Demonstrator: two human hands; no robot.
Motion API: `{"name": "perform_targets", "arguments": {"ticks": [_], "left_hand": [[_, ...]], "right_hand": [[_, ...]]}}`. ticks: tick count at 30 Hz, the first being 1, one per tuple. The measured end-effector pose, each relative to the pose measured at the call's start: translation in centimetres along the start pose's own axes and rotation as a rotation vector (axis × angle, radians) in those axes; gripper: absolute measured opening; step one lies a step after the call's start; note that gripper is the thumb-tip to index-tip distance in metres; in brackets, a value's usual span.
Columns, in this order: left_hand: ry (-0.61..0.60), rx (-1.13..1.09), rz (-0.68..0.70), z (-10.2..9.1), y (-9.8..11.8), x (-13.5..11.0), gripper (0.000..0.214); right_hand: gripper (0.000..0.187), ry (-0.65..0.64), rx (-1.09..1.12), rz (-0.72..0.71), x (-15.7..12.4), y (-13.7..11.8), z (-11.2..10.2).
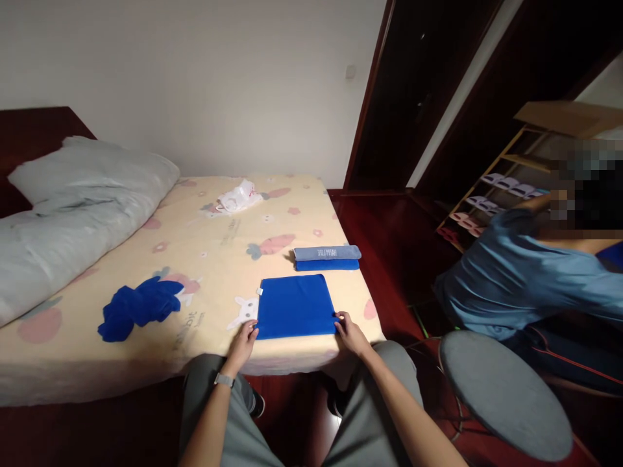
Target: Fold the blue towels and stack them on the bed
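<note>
A blue towel (pixel 296 305) lies flat, folded into a near rectangle, by the front edge of the bed, with a small white tag on its left side. My left hand (pixel 243 344) pinches its near left corner between thumb and fingers. At the near right corner, the fingers of my right hand (pixel 352 333) are closed on the towel's edge. Just beyond it sit two narrow bundles side by side: a grey-blue folded towel (pixel 327 253) with white lettering and a blue folded towel (pixel 327 265). Off to the left lies a crumpled blue cloth (pixel 141 307).
The bed (pixel 209 250) has a yellow printed sheet. A white plastic bag (pixel 239 196) lies farther back, and a grey quilt (pixel 82 207) covers the left side. On the right are a round stool (pixel 506 392), a person in a blue shirt (pixel 516 272) and a shoe rack (pixel 506 155).
</note>
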State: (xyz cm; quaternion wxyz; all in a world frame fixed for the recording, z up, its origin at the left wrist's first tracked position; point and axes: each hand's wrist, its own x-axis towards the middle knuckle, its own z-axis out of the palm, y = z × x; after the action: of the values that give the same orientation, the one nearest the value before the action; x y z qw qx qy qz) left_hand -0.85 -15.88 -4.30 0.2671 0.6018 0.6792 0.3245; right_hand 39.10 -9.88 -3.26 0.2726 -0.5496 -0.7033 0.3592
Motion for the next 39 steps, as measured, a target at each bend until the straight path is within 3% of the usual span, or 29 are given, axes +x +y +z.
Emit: {"name": "perform_targets", "arguments": {"ticks": [8, 13, 18, 23, 30, 35, 39], "left_hand": [[0.171, 0.1, 0.03, -0.2, 1.0, -1.0, 0.037], [0.155, 0.353, -0.039, 1.0, 2.6, -1.7, 0.036], [0.147, 0.392, -0.072, 1.1, 2.4, -1.7, 0.034], [0.154, 0.276, 0.007, 0.6, 1.7, -1.8, 0.032], [0.147, 0.079, -0.015, 0.8, 1.3, -1.8, 0.024], [0.121, 0.358, -0.027, 0.3, 2.2, -1.8, 0.015], [0.212, 0.488, 0.032, -0.1, 3.4, -2.2, 0.022]], "right_hand": [[0.032, 0.066, -0.04, 0.043, -0.5, 0.0, -0.3], [0.037, 0.133, 0.105, 0.175, -0.2, 0.2, -0.6], [0.041, 0.137, 0.099, 0.172, 0.0, -0.3, -0.5], [0.036, 0.128, 0.018, 0.147, -0.4, -0.7, -0.1], [0.029, 0.146, -0.048, 0.139, -0.8, -0.5, 0.3], [0.023, 0.128, -0.138, 0.203, -0.9, -0.4, 0.3], [0.022, 0.217, -0.287, 0.147, -1.2, -1.4, 0.2]]}}
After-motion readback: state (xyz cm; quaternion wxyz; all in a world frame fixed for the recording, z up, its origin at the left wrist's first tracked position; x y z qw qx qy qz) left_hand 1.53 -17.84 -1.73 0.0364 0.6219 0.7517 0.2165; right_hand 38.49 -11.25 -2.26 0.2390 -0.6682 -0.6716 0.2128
